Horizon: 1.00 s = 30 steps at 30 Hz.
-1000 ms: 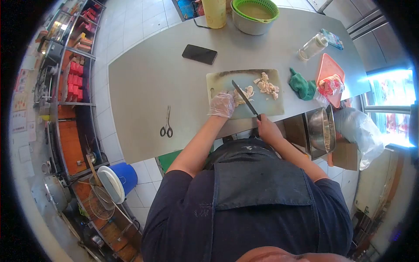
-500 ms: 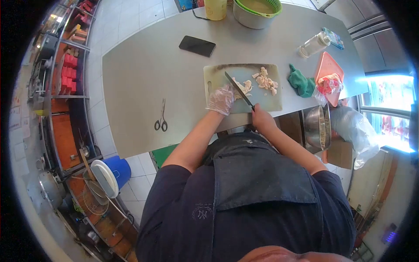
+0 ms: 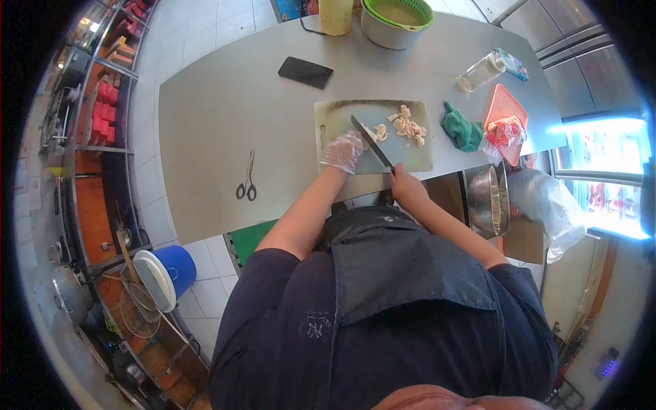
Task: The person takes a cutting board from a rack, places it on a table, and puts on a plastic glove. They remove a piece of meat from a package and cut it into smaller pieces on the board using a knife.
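Observation:
My left hand [image 3: 344, 151], in a clear plastic glove, rests on the left half of the cutting board [image 3: 335, 113]. Its fingers curl down over pale meat, mostly hidden beneath them, close to the blade. In my right hand [image 3: 408, 188], which is bare, is the handle of a kitchen knife [image 3: 372, 144]. The dark blade slants across the board, its tip pointing away and left. Some small cut pieces of meat [image 3: 378, 132] lie just right of the blade. A larger pile of cut meat [image 3: 408, 126] sits farther right on the board.
Scissors [image 3: 247, 179] and a black phone [image 3: 305, 72] lie on the metal table [image 3: 205, 137]. Toward the back stand a yellow container [image 3: 335, 17] and a pot with a green strainer [image 3: 398, 24]. At right are a bottle [image 3: 482, 72], green cloth [image 3: 462, 128] and pink tray [image 3: 506, 104].
The view has shifted slightly, so the table items appear a little farther left. Fewer pieces show right of the blade. Both hands keep nearly the same positions on the board and knife.

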Each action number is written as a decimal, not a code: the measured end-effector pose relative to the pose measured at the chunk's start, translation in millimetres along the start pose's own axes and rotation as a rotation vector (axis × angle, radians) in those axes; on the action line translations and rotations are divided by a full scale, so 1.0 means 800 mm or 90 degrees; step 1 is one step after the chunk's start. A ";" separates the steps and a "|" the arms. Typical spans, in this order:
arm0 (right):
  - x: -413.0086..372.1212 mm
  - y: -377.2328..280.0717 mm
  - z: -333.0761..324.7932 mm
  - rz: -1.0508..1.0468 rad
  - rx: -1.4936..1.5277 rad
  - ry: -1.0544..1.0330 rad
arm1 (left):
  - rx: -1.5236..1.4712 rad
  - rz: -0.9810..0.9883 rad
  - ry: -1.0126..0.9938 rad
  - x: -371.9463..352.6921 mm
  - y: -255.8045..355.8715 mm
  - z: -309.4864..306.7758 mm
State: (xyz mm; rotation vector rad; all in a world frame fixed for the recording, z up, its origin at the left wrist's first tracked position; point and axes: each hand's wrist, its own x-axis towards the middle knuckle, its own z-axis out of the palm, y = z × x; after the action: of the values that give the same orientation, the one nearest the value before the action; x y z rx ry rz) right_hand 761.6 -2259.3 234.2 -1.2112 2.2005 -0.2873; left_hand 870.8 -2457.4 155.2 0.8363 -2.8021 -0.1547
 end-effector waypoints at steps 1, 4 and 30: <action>-0.017 -0.001 -0.010 0.004 0.015 -0.001 | -0.004 -0.018 -0.036 0.003 -0.004 0.005; -0.055 -0.004 -0.030 -0.084 -0.048 -0.006 | -0.014 -0.054 -0.119 0.003 0.002 0.013; -0.075 0.080 0.018 0.056 -0.009 -0.039 | -0.114 -0.075 -0.041 -0.003 -0.004 -0.010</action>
State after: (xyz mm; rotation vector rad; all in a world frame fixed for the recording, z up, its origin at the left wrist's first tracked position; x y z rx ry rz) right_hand 749.8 -2172.3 217.7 -1.1136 2.1994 -0.1963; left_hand 876.4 -2458.8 162.0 0.9683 -2.7465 -0.4511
